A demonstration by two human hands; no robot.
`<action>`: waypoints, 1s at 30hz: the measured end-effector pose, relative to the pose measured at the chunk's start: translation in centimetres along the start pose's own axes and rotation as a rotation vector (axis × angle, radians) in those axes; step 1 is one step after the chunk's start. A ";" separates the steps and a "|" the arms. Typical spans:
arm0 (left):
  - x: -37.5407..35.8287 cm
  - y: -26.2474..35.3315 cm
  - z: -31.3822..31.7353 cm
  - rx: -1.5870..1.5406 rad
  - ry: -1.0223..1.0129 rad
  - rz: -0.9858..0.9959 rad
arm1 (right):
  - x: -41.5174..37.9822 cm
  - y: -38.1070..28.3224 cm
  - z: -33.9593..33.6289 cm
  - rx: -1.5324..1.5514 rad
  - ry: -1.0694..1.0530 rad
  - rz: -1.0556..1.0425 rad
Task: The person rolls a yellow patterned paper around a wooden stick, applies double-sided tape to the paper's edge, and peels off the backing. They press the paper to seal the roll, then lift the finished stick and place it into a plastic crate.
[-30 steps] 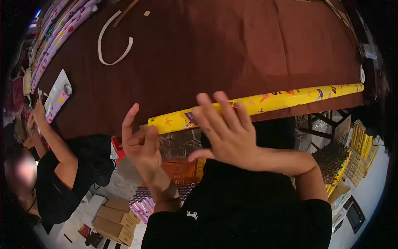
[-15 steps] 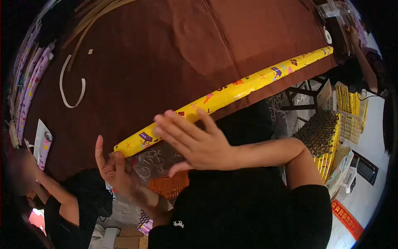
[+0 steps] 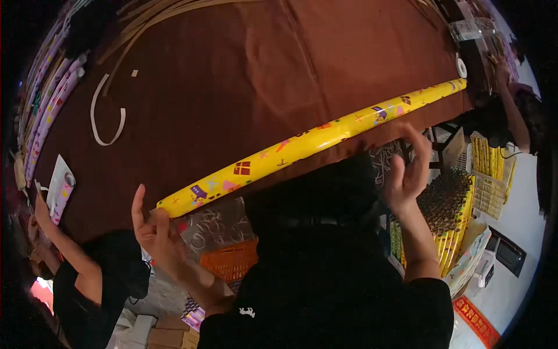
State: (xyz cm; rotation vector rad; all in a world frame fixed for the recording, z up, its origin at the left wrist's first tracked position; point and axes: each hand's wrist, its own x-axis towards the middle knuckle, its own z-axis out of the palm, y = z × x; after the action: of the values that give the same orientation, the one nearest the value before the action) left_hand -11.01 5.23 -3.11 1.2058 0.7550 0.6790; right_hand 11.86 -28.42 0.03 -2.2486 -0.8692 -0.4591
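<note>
Hovering at 3 o'clock, your right hand (image 3: 411, 174) is released and holds nothing, its fingers loosely curved. Your left hand (image 3: 156, 232), at 8 o'clock, has one finger raised at the near end of the yellow roll (image 3: 302, 148); you cannot tell whether it grips. The roll slants across the brown cloth (image 3: 209, 87) towards 2 o'clock, ending just beside a white tape roll (image 3: 461, 68).
</note>
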 end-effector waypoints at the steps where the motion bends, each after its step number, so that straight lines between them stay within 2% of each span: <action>1: -0.1 0.0 0.0 -0.015 -0.006 0.004 | 0.5 -1.7 0.5 0.173 -0.046 0.197; 3: -0.1 0.1 0.5 -0.004 -0.044 0.031 | 2.0 -4.8 1.6 0.525 -0.274 0.752; 4: -0.1 0.3 0.8 -0.010 -0.022 0.027 | 2.3 -5.0 2.5 0.547 -0.411 0.686; 6: -0.2 0.5 0.9 -0.015 -0.007 0.024 | 3.3 -6.2 4.1 0.568 -0.553 0.692; 8: 0.0 0.4 0.2 0.073 0.024 -0.017 | 2.9 -6.5 5.5 0.487 -0.562 0.623; 9: 0.2 0.5 0.2 0.105 -0.086 0.059 | 2.4 -6.1 6.3 0.406 -0.489 0.547; 10: 0.1 0.6 0.9 0.093 -0.104 0.057 | 2.4 -6.2 6.1 0.392 -0.504 0.545; 11: 0.0 0.8 1.5 0.133 -0.031 0.046 | 2.5 -6.1 5.7 0.380 -0.521 0.543; 12: -0.1 0.9 1.9 0.176 0.042 0.034 | 2.8 -6.1 5.0 0.357 -0.631 0.560; 13: -0.2 0.6 1.3 0.099 0.015 0.013 | 2.7 -5.7 4.6 0.346 -0.625 0.568; 15: 0.4 0.5 0.0 0.129 -0.042 0.050 | 2.8 -4.9 3.3 0.558 -0.660 0.698; 16: 0.4 0.3 -0.2 0.167 -0.085 0.090 | 3.4 -4.7 2.0 0.641 -0.718 0.919; 18: 0.4 1.0 1.3 0.172 -0.062 0.077 | 4.4 -3.8 0.3 0.705 -0.619 1.027; 23: 0.1 0.4 0.5 0.206 -0.028 0.077 | 5.8 -1.8 0.3 0.509 -0.564 0.856; 25: 0.0 0.4 0.8 0.210 -0.020 0.086 | 6.4 -1.6 0.6 0.370 -0.645 0.754; 29: 0.2 0.7 0.6 0.257 -0.015 0.057 | 8.1 -1.6 0.3 0.320 -0.785 0.753; 30: 0.4 1.0 0.9 0.229 -0.085 0.069 | 8.5 -1.6 0.2 0.331 -0.819 0.759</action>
State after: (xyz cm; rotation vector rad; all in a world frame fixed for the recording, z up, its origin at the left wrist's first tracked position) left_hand -10.10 5.24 -1.98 1.4659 0.7372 0.6049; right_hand 16.84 -23.53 5.09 -2.2154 -0.3294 0.9304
